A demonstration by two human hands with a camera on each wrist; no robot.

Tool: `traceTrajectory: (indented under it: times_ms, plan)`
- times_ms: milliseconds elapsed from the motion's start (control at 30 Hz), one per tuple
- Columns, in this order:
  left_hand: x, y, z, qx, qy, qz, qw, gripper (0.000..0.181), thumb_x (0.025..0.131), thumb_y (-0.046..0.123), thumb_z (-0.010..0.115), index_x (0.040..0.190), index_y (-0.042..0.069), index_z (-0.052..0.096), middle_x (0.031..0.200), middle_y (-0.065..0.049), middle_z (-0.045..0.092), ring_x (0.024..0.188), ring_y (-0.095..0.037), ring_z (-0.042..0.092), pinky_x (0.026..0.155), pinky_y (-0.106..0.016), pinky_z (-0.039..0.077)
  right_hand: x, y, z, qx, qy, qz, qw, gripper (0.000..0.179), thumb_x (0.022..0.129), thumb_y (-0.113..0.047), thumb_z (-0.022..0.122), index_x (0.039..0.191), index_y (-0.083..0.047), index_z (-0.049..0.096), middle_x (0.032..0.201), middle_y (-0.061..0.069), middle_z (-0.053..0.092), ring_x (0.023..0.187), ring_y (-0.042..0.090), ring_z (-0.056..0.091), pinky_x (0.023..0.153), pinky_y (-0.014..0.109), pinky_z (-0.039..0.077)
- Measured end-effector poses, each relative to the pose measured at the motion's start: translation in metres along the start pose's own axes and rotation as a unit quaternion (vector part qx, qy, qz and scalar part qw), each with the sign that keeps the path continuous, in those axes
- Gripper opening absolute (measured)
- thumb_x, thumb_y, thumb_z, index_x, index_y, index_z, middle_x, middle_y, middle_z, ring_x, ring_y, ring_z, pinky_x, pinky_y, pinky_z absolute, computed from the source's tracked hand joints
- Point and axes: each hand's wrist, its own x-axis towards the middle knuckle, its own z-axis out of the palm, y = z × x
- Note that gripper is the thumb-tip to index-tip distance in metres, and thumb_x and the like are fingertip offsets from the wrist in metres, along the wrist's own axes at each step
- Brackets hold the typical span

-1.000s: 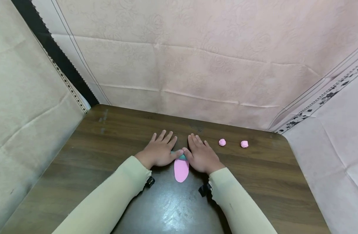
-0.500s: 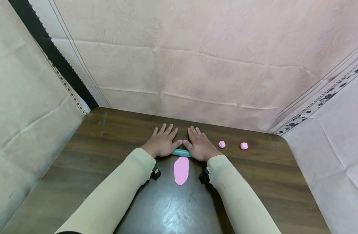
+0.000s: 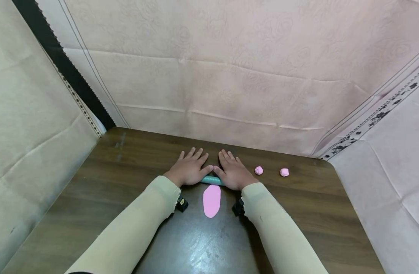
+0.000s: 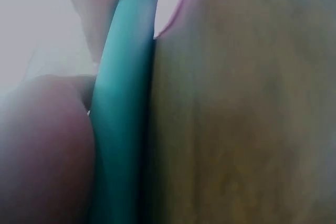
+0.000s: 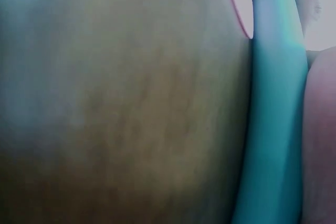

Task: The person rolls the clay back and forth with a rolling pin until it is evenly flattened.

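Both my hands lie palm down with straight, spread fingers over a teal rolling pin (image 3: 212, 180) in the head view. My left hand (image 3: 190, 167) covers its left end and my right hand (image 3: 234, 171) its right end; the thumb tips meet above its middle. From under the pin a flat pink oval of dough (image 3: 211, 201) extends toward me on the table. Close up, the left wrist view has the teal pin (image 4: 121, 98) beside my left hand, with the dough edge (image 4: 170, 1) at the top. The right wrist view mirrors this, with the pin (image 5: 275, 108) along my right hand.
Two small pink dough balls (image 3: 258, 170) (image 3: 284, 172) sit to the right of my right hand on the brown wooden table (image 3: 315, 213). Pale cloth (image 3: 230, 76) hangs behind the table's far edge and along both sides.
My hands and the rolling pin have moved away from me along the dough since a second ago, uncovering more of the pink oval. Over the last half second they hardly shift.
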Motion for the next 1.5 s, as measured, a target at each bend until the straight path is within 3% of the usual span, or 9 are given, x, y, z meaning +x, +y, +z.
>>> traceTrajectory:
  times_ms: [467,833,1133,1500]
  plan:
    - [-0.014,0.006,0.003,0.013,0.003,0.011,0.9999,0.079,0.118,0.07,0.024,0.181,0.023,0.026,0.191,-0.008,0.012,0.178,-0.038,0.0,0.14,-0.071,0.002,-0.016,-0.008,0.001,-0.005,0.007,0.0,1.0,0.087,0.117,-0.071,0.017,0.182,-0.014,0.007,0.192,0.007,0.0,0.179,0.032,0.0,0.142,0.063,0.01]
    - [-0.036,0.012,0.005,0.028,-0.012,0.014,0.9994,0.081,0.116,0.073,0.02,0.181,0.024,0.027,0.19,-0.007,0.013,0.178,-0.038,0.003,0.14,-0.07,0.004,-0.032,-0.02,0.007,-0.026,-0.004,-0.004,0.9997,0.086,0.118,-0.07,0.015,0.182,-0.014,0.008,0.192,0.008,0.002,0.178,0.034,0.002,0.142,0.062,0.013]
    - [-0.05,0.014,0.009,0.036,-0.005,0.023,0.9991,0.082,0.116,0.074,0.019,0.18,0.024,0.028,0.19,-0.008,0.015,0.178,-0.038,0.005,0.141,-0.068,0.005,-0.047,-0.03,0.012,-0.031,0.002,0.001,0.9995,0.086,0.118,-0.07,0.015,0.182,-0.014,0.011,0.191,0.008,0.006,0.178,0.033,0.005,0.142,0.062,0.017]
    - [-0.077,0.025,0.018,0.049,0.009,0.05,0.9975,0.081,0.117,0.072,0.024,0.178,0.02,0.036,0.188,-0.011,0.023,0.177,-0.039,0.015,0.141,-0.065,0.015,-0.074,-0.042,0.021,-0.039,0.015,-0.002,0.9991,0.084,0.118,-0.069,0.018,0.182,-0.014,0.014,0.191,0.008,0.011,0.178,0.033,0.013,0.141,0.062,0.02]
